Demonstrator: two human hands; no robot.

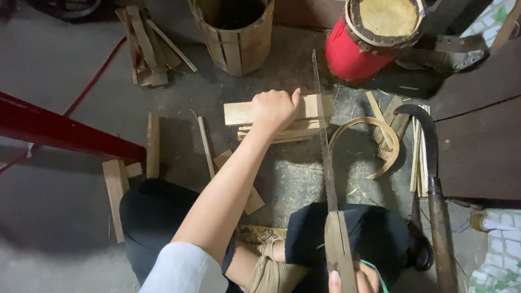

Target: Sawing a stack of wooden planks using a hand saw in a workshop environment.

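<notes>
A stack of wooden slats [279,116] lies on the concrete floor [65,70] in front of the knees, and it is pressed down by the left hand [274,108], which is clenched over its top piece. A hand saw [327,163] is gripped at its wooden handle by the right hand [347,279], of which only the fingertips show at the bottom edge; the blade is laid along the right end of the stack, teeth against the wood. No finished cut can be made out at the blade, so the sawing is judged to be at its start or barely begun, with the trimming of the stack left to do. A slatted barrel [236,35] stands beyond, partly built. A curved wooden hoop [380,144], loose offcuts [146,43], a sickle [429,163] and a red drum [374,32] are seen nearby.
</notes>
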